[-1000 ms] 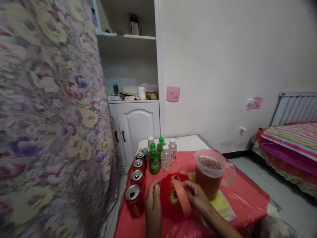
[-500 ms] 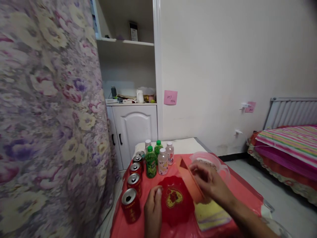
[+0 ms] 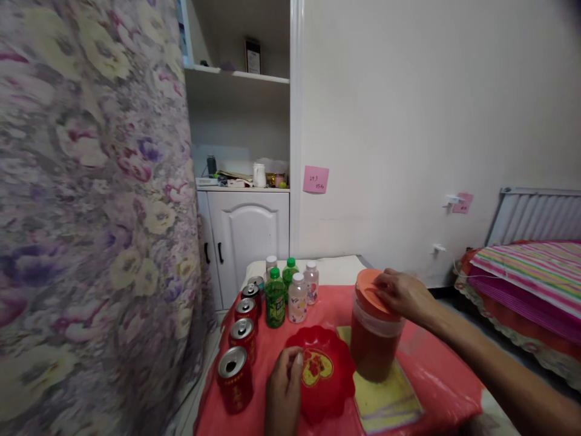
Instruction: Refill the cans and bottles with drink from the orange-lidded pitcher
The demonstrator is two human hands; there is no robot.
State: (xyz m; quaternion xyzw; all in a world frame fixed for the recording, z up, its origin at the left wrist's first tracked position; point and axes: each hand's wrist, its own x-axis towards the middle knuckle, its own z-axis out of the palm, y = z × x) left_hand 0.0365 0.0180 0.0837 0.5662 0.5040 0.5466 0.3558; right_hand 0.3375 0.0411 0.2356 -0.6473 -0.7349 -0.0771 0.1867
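Note:
My right hand (image 3: pixel 402 293) rests on an orange lid (image 3: pixel 370 289), fingers curved over it, pressing it onto a clear pitcher (image 3: pixel 373 339) full of brown drink. The pitcher stands on a yellow cloth (image 3: pixel 385 396). My left hand (image 3: pixel 282 387) holds the near-left rim of a red scalloped plate (image 3: pixel 324 372) with a yellow heart design, lying flat on the red table cover (image 3: pixel 436 381).
Several red opened cans (image 3: pixel 235 378) line the table's left edge. Green and clear small bottles (image 3: pixel 290 293) stand behind the plate. A floral curtain (image 3: pixel 91 212) hangs at left, a white cabinet (image 3: pixel 245 233) behind, a bed (image 3: pixel 526 284) with striped bedding at right.
My right hand carried the orange lid from above the plate over to the pitcher and set it on top. The left hand stayed on the plate's rim.

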